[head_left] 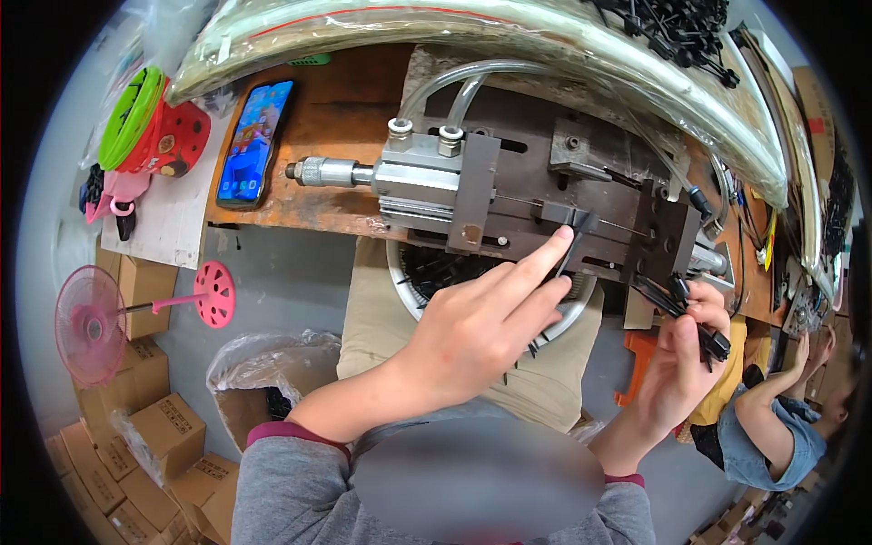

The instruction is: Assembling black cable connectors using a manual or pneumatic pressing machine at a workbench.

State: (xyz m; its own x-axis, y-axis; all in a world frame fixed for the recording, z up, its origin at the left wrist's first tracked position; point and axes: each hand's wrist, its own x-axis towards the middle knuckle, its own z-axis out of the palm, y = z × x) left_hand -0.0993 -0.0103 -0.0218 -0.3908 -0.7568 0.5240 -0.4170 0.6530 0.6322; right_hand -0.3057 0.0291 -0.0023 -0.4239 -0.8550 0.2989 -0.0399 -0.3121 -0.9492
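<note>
Over a bench-mounted pneumatic fixture (418, 182), my left hand (481, 327) pinches a thin black plastic piece (572, 250). Its index fingertip presses at the small dark block (561, 213) on the thin rod in the middle of the fixture. Off the fixture's right end, my right hand (681, 363) is closed around several black plastic pieces (701, 331) that stick out between thumb and fingers. Below the left hand, a white-rimmed basket (400, 283) with more black pieces rests on my lap, partly hidden by the hand.
A phone (254, 145) with a lit screen lies left of the fixture. Clear hoses (472, 71) arch over it. Plastic-wrapped bundles (545, 45) line the back. A red-and-green bucket (150, 127), pink fan (91, 325) and cartons (168, 427) are left; another person (772, 422) sits right.
</note>
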